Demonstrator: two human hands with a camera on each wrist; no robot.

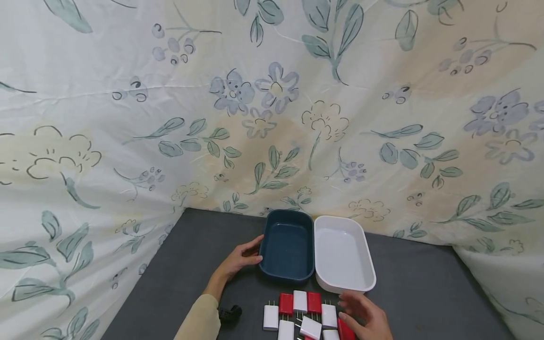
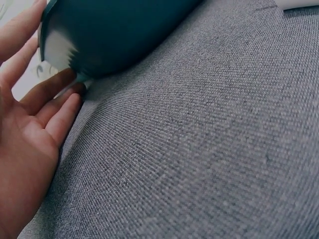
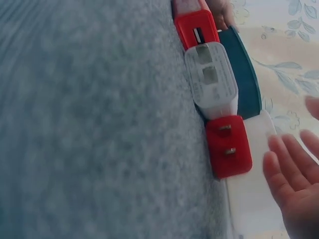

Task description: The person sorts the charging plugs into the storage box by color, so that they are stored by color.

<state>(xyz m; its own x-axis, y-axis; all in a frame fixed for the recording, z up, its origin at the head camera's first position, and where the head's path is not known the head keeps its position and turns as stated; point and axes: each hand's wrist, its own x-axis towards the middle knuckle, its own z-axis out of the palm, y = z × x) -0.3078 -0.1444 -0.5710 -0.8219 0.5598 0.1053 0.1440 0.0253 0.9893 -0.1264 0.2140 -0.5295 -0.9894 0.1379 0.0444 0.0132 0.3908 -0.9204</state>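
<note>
A dark blue tray (image 1: 289, 250) stands beside a white tray (image 1: 343, 255) on the grey cloth. My left hand (image 1: 237, 260) is at the blue tray's left side, fingertips right at its wall. In the left wrist view the fingers of the left hand (image 2: 30, 114) are spread and relaxed along the tray's underside edge. My right hand (image 1: 366, 315), fingers loosely bent and holding nothing, hovers by the white tray's near edge. Below it are red and white plug chargers, among them a red charger (image 1: 346, 329) and a white charger (image 1: 329, 316).
Several more chargers lie in a loose cluster in front of the trays, including a tilted white charger (image 1: 310, 327) on top of others. A small black object (image 1: 230, 314) sits by the left forearm. Floral fabric (image 1: 272, 141) hangs behind the table.
</note>
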